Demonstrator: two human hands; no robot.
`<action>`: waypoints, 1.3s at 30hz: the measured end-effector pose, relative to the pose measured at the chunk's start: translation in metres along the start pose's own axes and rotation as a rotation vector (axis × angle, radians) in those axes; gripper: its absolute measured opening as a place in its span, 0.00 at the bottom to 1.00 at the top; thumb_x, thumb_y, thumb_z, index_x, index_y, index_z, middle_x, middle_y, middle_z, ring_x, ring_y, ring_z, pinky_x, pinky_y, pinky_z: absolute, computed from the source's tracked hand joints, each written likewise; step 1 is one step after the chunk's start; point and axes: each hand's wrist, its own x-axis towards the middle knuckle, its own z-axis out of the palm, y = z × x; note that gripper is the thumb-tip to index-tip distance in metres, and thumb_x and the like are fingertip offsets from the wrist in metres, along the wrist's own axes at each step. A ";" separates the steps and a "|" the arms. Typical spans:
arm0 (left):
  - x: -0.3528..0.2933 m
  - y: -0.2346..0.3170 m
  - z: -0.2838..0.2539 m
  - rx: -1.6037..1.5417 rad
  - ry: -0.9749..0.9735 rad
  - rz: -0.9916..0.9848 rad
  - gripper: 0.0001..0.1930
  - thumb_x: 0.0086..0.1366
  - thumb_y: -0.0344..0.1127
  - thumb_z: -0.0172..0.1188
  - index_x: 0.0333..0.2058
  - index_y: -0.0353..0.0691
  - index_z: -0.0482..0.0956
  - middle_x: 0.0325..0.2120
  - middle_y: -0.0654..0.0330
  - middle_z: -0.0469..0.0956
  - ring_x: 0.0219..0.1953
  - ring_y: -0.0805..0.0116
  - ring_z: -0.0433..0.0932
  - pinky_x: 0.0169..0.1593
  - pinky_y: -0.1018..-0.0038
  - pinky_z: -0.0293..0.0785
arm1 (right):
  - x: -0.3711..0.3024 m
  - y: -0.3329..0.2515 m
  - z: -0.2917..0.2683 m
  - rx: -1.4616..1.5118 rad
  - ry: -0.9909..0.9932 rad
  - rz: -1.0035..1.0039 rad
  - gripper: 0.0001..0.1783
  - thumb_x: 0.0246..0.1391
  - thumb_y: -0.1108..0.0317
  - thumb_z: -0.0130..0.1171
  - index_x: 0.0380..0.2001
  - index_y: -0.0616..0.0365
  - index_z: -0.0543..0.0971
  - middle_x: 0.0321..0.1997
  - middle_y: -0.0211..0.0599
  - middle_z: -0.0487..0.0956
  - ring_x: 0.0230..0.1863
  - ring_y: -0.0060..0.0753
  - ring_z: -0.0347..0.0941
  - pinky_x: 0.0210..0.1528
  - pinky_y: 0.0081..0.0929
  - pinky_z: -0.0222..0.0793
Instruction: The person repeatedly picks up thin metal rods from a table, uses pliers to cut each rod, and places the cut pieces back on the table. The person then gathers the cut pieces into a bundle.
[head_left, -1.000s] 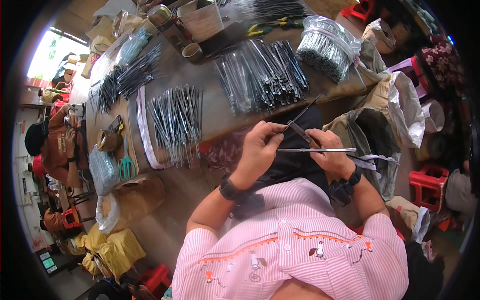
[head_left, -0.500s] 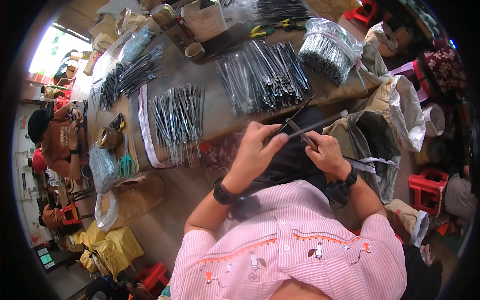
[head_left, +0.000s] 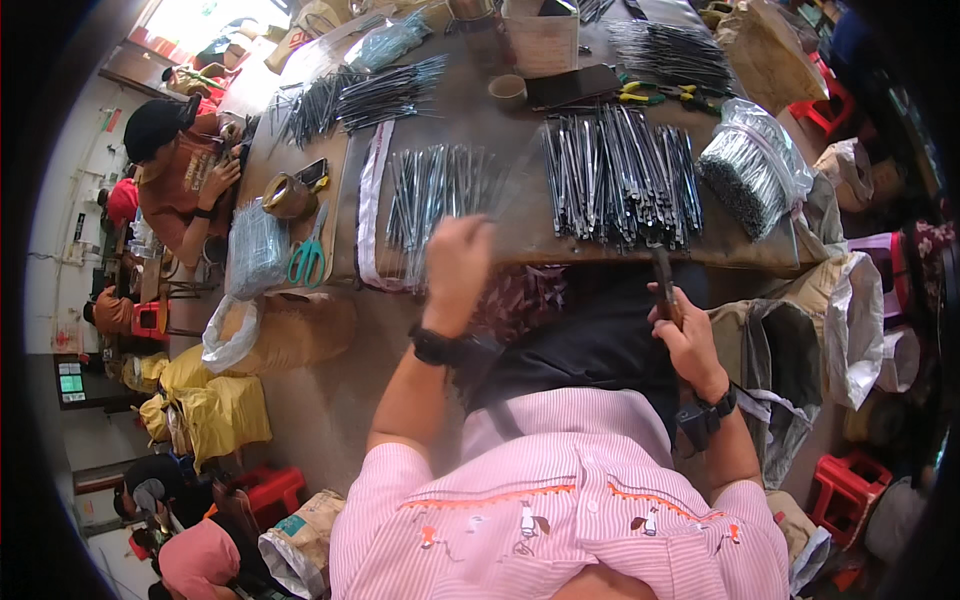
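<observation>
My left hand (head_left: 460, 265) is blurred and curled closed just in front of the left bundle of thin metal strips (head_left: 410, 190). Faint streaks show beside its fingertips, but I cannot make out what it holds, if anything. In my right hand (head_left: 685, 335) is a dark hand tool with a brown handle (head_left: 664, 285), its exact kind unclear. The tool's far end points up to the near ends of the right pile of metal strips (head_left: 620, 180), which lie side by side on the table. Whether tool and strips touch is unclear.
A plastic-wrapped strip bundle (head_left: 755, 170) stands on the table's right. Green scissors (head_left: 308, 255), a tape roll (head_left: 288, 196), a phone (head_left: 572, 87) and yellow-handled pliers (head_left: 640, 93) lie about. Open sacks (head_left: 785, 350) stand right of my legs. A co-worker (head_left: 185, 180) sits at left.
My hands were together over my lap with the tool and a long flat strip; now they are apart. The left has moved to the left bundle, the right up to the right pile. The view has shifted.
</observation>
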 end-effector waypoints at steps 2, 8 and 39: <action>0.013 -0.034 -0.012 0.160 0.066 -0.061 0.12 0.60 0.34 0.61 0.37 0.31 0.82 0.31 0.45 0.80 0.36 0.54 0.80 0.40 0.67 0.73 | -0.003 0.004 -0.004 0.136 -0.009 -0.002 0.24 0.50 0.75 0.45 0.52 0.61 0.72 0.30 0.32 0.75 0.28 0.19 0.70 0.32 0.17 0.65; 0.020 -0.075 -0.018 0.323 0.018 -0.196 0.16 0.56 0.38 0.60 0.38 0.31 0.82 0.33 0.42 0.77 0.38 0.45 0.77 0.45 0.59 0.71 | -0.006 0.007 -0.006 0.315 0.035 0.013 0.22 0.51 0.76 0.45 0.52 0.61 0.71 0.29 0.32 0.74 0.27 0.19 0.70 0.30 0.18 0.66; 0.051 -0.028 0.095 0.313 -0.338 -0.045 0.16 0.51 0.34 0.59 0.40 0.35 0.79 0.36 0.45 0.79 0.43 0.45 0.76 0.48 0.58 0.72 | 0.001 0.053 -0.068 1.128 0.387 0.041 0.13 0.51 0.67 0.49 0.38 0.61 0.74 0.38 0.39 0.76 0.35 0.32 0.73 0.34 0.27 0.69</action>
